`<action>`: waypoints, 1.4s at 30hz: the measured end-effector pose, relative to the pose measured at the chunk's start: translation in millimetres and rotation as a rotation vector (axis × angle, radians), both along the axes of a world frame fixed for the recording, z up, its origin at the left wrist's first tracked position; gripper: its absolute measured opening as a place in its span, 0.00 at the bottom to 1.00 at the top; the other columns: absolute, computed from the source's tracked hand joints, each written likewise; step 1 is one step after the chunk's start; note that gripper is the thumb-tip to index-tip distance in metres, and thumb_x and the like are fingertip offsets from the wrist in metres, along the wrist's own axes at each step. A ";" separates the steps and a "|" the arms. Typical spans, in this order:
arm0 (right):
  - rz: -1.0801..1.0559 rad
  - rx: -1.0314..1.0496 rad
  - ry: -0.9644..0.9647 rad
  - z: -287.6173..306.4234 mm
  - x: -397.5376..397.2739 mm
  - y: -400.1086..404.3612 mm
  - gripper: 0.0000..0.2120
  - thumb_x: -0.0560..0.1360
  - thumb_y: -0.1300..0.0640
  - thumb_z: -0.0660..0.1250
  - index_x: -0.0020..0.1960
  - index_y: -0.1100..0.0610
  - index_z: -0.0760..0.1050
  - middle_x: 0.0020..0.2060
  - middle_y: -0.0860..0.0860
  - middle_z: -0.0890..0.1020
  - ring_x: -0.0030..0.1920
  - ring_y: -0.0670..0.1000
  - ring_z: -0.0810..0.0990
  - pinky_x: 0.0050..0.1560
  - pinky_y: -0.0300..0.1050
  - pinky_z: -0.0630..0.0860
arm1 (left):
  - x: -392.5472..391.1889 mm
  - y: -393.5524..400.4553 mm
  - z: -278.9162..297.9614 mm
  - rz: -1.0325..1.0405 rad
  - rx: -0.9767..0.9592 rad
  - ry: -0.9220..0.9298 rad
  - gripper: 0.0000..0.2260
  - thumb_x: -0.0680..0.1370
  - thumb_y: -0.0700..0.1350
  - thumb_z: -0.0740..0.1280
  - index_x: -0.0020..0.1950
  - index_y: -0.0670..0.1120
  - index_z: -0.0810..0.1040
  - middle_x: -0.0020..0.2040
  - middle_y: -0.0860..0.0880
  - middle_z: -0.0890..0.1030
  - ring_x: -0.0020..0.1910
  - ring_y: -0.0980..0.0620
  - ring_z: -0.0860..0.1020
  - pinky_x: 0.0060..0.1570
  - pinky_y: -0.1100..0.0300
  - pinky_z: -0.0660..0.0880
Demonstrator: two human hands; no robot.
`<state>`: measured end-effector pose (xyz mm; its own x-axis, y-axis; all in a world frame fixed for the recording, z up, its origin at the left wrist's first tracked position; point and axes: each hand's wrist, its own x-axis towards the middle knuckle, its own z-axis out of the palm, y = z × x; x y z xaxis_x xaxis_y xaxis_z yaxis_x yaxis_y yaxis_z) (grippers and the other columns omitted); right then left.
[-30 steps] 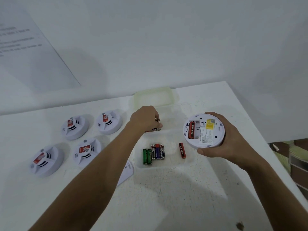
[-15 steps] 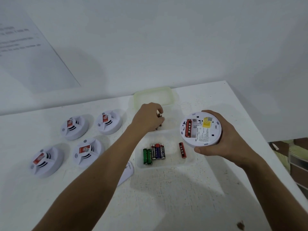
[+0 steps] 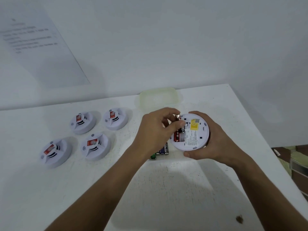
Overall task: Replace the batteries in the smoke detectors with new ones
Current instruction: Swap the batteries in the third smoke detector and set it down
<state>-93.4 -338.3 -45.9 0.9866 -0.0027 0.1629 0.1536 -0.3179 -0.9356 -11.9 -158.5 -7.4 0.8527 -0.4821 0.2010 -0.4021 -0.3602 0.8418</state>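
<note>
Left hand moved to detector; white table, white wall

Five smoke detectors: four on the table at left, one held at centre right. One lid, upper centre. Two hands.
</note>
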 end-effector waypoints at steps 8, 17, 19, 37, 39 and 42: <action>0.106 0.030 0.054 -5.5 -6.7 29.5 0.44 0.57 0.63 0.81 0.69 0.53 0.67 0.58 0.41 0.79 0.60 0.46 0.79 0.54 0.35 0.77 | -31.6 53.2 -28.7 -0.111 0.082 0.093 0.27 0.71 0.61 0.70 0.68 0.57 0.74 0.60 0.57 0.72 0.59 0.60 0.74 0.54 0.63 0.75; 0.243 0.054 0.096 -1.2 6.3 71.0 0.41 0.60 0.68 0.81 0.67 0.49 0.69 0.59 0.41 0.80 0.62 0.45 0.79 0.57 0.35 0.76 | -44.7 109.8 -31.9 -0.109 0.121 0.035 0.34 0.66 0.52 0.78 0.70 0.59 0.70 0.62 0.57 0.74 0.59 0.58 0.74 0.51 0.67 0.78; 0.261 0.083 0.103 0.4 9.9 79.0 0.40 0.60 0.67 0.80 0.68 0.51 0.70 0.60 0.44 0.80 0.62 0.47 0.78 0.58 0.38 0.77 | -44.2 120.2 -32.0 -0.103 0.081 0.022 0.32 0.66 0.55 0.76 0.69 0.62 0.70 0.64 0.55 0.74 0.60 0.58 0.74 0.50 0.67 0.78; 0.232 0.066 0.114 12.3 21.4 84.8 0.46 0.54 0.56 0.82 0.69 0.49 0.68 0.63 0.46 0.79 0.64 0.47 0.77 0.56 0.44 0.81 | -27.3 185.7 -89.6 0.144 0.669 0.108 0.26 0.65 0.64 0.74 0.56 0.51 0.78 0.51 0.52 0.69 0.50 0.54 0.68 0.45 0.62 0.69; 0.244 0.057 0.118 9.9 21.5 90.2 0.45 0.56 0.61 0.82 0.69 0.49 0.68 0.63 0.46 0.78 0.64 0.48 0.77 0.56 0.47 0.81 | -26.2 189.7 -92.1 0.137 0.668 0.083 0.26 0.64 0.63 0.75 0.54 0.49 0.79 0.50 0.52 0.69 0.47 0.55 0.69 0.41 0.65 0.68; 0.255 0.061 0.122 7.2 22.1 101.3 0.44 0.56 0.64 0.81 0.69 0.49 0.69 0.63 0.47 0.78 0.64 0.47 0.77 0.55 0.45 0.81 | -27.7 199.1 -89.2 0.128 0.649 0.051 0.26 0.62 0.62 0.75 0.53 0.48 0.79 0.48 0.54 0.68 0.44 0.57 0.69 0.38 0.67 0.67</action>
<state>-71.3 -236.9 -38.7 0.9691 0.2414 0.0504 0.1067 -0.2260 -0.9683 -39.5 40.6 -96.6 0.9122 -0.3859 -0.1380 -0.2880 -0.8431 0.4542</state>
